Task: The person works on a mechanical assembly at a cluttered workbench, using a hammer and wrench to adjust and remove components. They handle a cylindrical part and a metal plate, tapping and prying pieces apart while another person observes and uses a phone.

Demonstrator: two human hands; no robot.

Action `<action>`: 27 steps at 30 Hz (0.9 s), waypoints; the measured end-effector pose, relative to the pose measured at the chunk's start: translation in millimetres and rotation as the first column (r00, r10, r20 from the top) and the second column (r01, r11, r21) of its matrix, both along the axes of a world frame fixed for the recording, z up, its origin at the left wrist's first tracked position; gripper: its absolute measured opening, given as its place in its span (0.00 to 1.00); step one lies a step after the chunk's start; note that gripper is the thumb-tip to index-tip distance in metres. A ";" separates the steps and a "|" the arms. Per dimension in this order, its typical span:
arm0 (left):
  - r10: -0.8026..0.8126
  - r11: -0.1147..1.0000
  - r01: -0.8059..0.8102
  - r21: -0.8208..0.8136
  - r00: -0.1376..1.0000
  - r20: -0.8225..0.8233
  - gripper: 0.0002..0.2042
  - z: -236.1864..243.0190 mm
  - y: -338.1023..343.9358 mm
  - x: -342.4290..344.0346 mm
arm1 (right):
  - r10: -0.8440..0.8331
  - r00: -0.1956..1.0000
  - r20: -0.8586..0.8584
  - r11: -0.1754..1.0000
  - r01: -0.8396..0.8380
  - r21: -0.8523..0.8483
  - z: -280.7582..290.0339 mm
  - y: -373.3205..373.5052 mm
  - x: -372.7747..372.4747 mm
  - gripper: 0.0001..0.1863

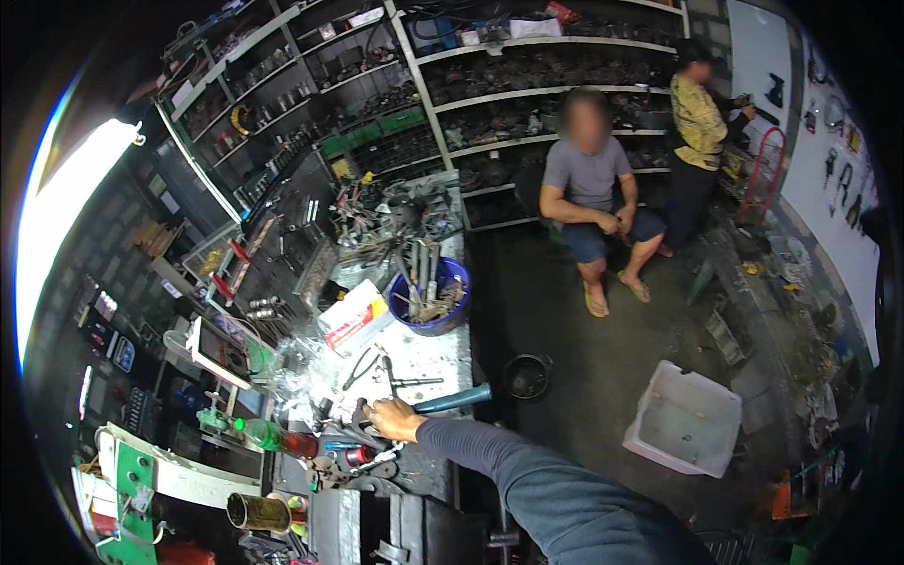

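My right hand (394,419) reaches over the workbench (456,350) from the lower right, its fingers curled at the inner end of a blue-handled tool (454,399). The handle points right, past the bench edge; its head is mostly hidden by the hand, so I cannot tell the kind for sure. A dark metal piece (361,411) shows just beyond my fingertips. Above the hand lies a black T-shaped tool (394,380). Nearer me on the bench are a red-and-black cylindrical part (358,457) and several metal parts. My left hand is out of view.
A blue tub (435,326) of metal tools and a white-and-red box (356,318) stand farther along the bench. Left of the hand is a green-and-red bottle (273,437). A vise (395,527) sits nearest. One person (589,174) sits beyond; another stands behind. A white bin (686,414) is on the floor.
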State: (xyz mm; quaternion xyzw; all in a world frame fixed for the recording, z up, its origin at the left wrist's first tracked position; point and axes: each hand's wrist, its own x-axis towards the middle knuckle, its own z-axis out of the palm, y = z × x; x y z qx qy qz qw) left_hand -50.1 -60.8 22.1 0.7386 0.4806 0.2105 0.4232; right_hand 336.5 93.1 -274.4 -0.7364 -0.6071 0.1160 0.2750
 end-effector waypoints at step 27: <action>-0.017 0.997 0.007 -0.081 0.993 -0.115 0.15 -24.0 -34.1 -4.7 | 0.330 -0.627 -0.706 0.123 -0.713 0.691 250.7 -90.7 -200.7 0.26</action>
